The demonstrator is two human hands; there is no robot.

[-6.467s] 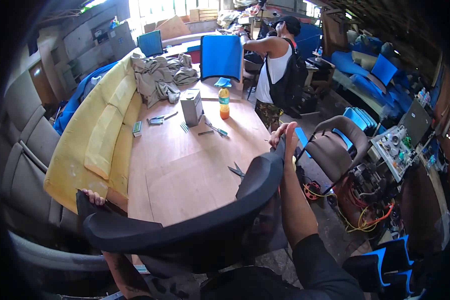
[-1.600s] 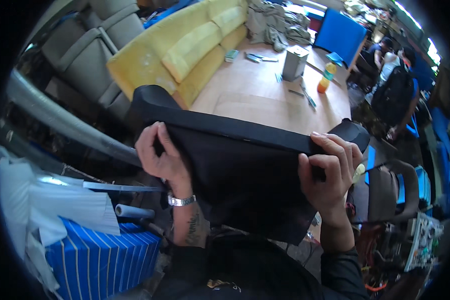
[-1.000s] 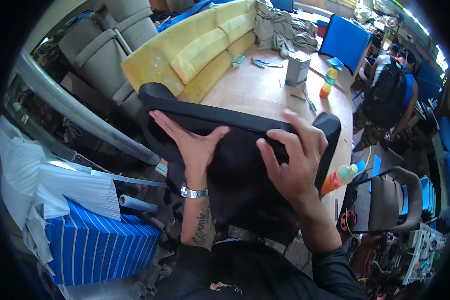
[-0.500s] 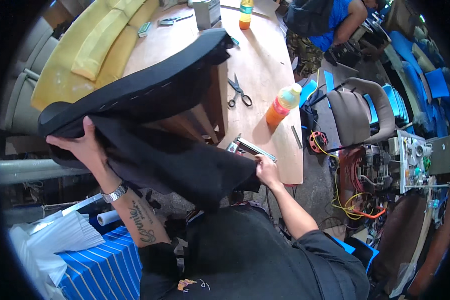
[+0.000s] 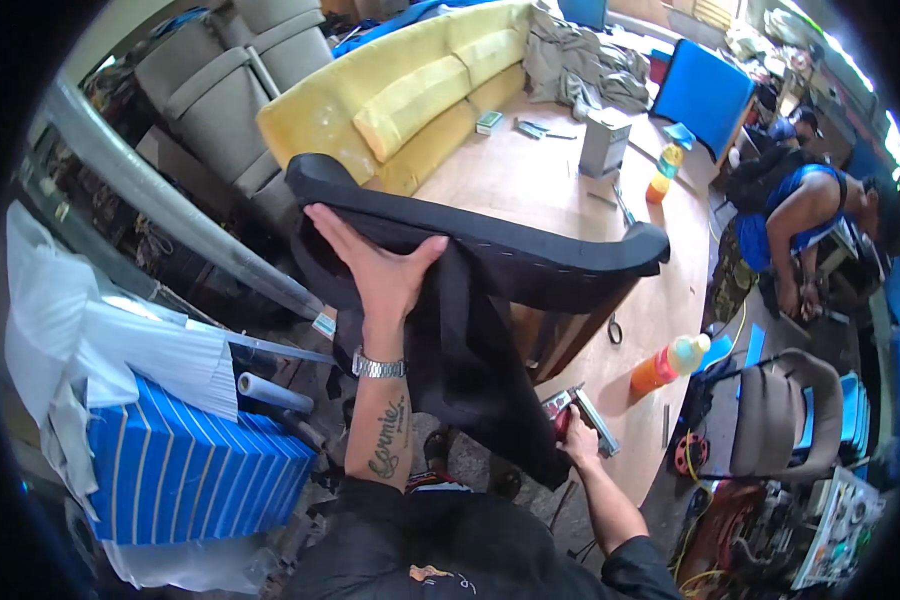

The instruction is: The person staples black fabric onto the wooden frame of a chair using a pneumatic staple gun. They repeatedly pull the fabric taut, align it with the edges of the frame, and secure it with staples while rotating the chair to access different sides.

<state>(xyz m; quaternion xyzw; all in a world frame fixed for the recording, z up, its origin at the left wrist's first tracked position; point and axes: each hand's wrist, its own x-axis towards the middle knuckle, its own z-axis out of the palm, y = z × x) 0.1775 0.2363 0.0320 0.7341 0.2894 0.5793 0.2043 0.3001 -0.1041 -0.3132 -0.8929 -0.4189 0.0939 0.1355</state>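
A curved black upholstered piece (image 5: 490, 225) stands tilted in front of me, a row of staples showing along its edge. Part of its bare wooden frame (image 5: 575, 350) shows beneath. Loose black fabric (image 5: 460, 370) hangs down from it on my side. My left hand (image 5: 385, 275) grips the piece below its padded edge, thumb and fingers wide apart against the black cloth. Lower right, my right hand (image 5: 582, 445) is closed around a staple gun (image 5: 598, 425), beside the fabric's lower corner. The fabric hides part of the tool.
The wooden table (image 5: 520, 180) holds a bottle of orange liquid (image 5: 660, 367), a second bottle (image 5: 664, 175), a metal can (image 5: 604, 145) and partly hidden scissors (image 5: 615, 330). Behind is a yellow foam sofa (image 5: 400, 100). A person in blue (image 5: 805, 210) bends at far right. Striped blue material (image 5: 190, 460) lies left.
The view has swung left, and the black piece now slants down to the right instead of up. My right hand has gone from the staple gun's end to a grip around it.
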